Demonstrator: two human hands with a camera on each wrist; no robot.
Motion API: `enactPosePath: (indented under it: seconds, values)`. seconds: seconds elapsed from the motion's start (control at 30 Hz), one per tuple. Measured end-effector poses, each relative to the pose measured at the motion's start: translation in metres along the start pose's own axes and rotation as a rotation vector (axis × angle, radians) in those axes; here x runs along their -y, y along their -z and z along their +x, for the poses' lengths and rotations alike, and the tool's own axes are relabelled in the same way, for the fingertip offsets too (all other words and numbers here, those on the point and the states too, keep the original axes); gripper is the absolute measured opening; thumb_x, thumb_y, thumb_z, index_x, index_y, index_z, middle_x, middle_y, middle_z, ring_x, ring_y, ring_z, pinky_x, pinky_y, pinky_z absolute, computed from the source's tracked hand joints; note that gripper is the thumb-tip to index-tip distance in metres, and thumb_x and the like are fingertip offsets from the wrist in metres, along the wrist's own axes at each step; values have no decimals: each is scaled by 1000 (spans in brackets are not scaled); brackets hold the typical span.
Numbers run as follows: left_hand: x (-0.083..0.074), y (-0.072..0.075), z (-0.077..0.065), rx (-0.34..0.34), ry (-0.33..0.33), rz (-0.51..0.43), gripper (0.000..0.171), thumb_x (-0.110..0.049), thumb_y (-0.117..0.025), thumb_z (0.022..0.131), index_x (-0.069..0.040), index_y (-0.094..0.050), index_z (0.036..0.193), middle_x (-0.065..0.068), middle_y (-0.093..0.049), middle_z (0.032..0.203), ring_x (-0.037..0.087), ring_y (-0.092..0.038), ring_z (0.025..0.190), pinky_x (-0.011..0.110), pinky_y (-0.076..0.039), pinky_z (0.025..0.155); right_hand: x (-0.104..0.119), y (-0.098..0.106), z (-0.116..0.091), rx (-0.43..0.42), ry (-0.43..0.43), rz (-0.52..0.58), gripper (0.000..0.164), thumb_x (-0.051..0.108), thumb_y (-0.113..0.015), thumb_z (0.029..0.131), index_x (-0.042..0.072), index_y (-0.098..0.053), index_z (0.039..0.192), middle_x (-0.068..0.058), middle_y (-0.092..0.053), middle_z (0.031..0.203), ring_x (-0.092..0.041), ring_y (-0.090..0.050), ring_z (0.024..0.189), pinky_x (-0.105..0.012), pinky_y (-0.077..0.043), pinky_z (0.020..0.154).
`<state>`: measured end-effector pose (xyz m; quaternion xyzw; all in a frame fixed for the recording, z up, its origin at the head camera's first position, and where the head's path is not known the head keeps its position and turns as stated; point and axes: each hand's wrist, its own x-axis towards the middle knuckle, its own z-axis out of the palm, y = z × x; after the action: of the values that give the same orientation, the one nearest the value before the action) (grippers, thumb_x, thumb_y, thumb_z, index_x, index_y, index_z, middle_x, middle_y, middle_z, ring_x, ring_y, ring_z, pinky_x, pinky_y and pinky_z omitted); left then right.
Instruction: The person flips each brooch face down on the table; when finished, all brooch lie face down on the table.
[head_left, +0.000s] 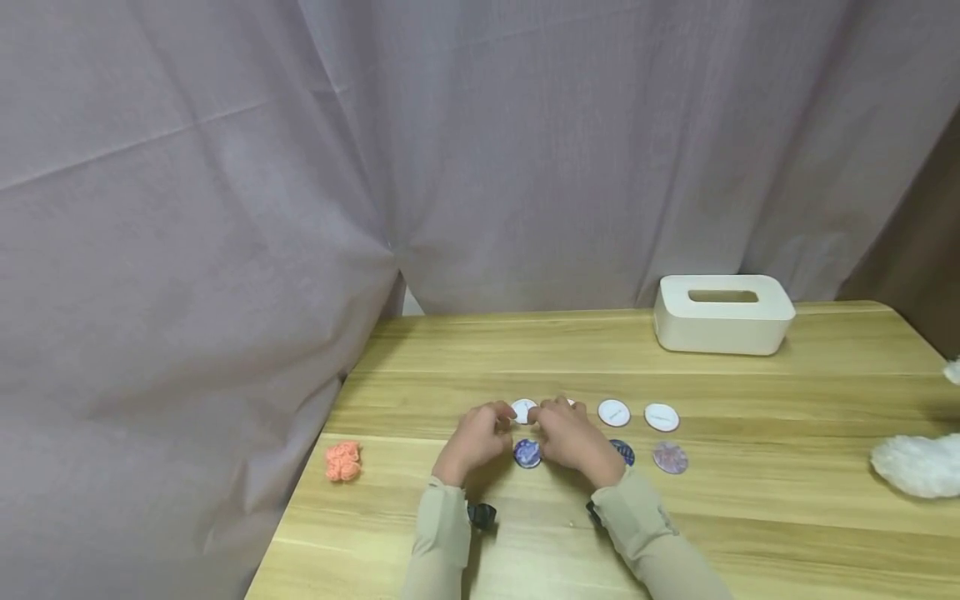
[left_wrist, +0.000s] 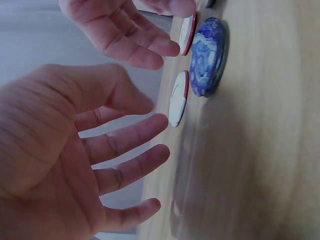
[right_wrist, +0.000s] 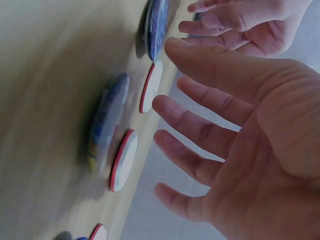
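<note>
- blue swirl badge (head_left: 527, 454) on the bench (head_left: 540, 554), white disc (head_left: 523, 411) just behind
- left hand (head_left: 472, 442) and right hand (head_left: 573, 437) flank that badge, fingers loose, holding nothing
- probably mid-arranging; next grab needs a pinch

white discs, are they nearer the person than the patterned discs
No, the white discs lie beyond the patterned discs, closer to the tissue box.
</note>
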<state>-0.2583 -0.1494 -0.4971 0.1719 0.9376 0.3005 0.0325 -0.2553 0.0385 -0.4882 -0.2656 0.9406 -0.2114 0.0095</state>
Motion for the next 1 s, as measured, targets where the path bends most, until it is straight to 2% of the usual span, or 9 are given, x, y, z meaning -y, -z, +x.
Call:
enactPosePath:
  seconds: [0.1, 0.23, 0.4, 0.53, 0.8, 1.0]
  values:
    - [-1, -1, -2, 28, -3, 1, 38, -3, -78, 74, -5, -71, 111, 7, -70, 101, 22, -63, 91, 38, -49, 84, 1, -3, -1, 0, 3, 1, 40, -8, -75, 68, 3, -73, 106, -11, -69, 102, -33, -56, 97, -58, -40, 90]
    - [-2, -4, -4, 59, -11, 16, 42, -3, -82, 67, -8, -73, 108, 4, -69, 96, 18, -60, 85, 35, -48, 78, 2, -5, -1, -44, 34, 7, 33, -10, -76, 63, 7, -71, 92, -7, -67, 91, -31, -54, 89, -57, -41, 85]
    - [-1, -9, -6, 72, -46, 71, 33, -3, -81, 65, -11, -73, 96, -2, -67, 86, 12, -55, 76, 40, -44, 77, 2, -11, -4, -75, 67, 25, 29, -8, -78, 61, 13, -62, 74, 2, -58, 74, -26, -49, 79, -53, -40, 79]
    - [0, -14, -8, 49, -62, 89, 30, -4, -84, 65, -13, -72, 91, -5, -64, 81, 10, -52, 74, 44, -40, 79, 1, -14, -6, -90, 69, 14, 30, -7, -78, 61, 13, -61, 73, 2, -55, 74, -25, -47, 78, -52, -40, 77]
    - [0, -18, -9, 7, -47, 89, 25, -4, -85, 66, -12, -75, 88, -5, -66, 82, 10, -54, 76, 41, -37, 80, 1, -16, -6, -95, 70, 9, 29, -9, -78, 59, 14, -61, 65, 4, -54, 68, -24, -47, 76, -54, -41, 79]
    - [3, -21, -11, -28, -65, 95, 21, -5, -85, 66, -12, -77, 83, -5, -70, 86, 10, -58, 78, 41, -39, 80, 1, -17, -8, -112, 112, 2, 34, -8, -78, 59, 18, -55, 57, 8, -48, 61, -20, -44, 68, -47, -37, 71]
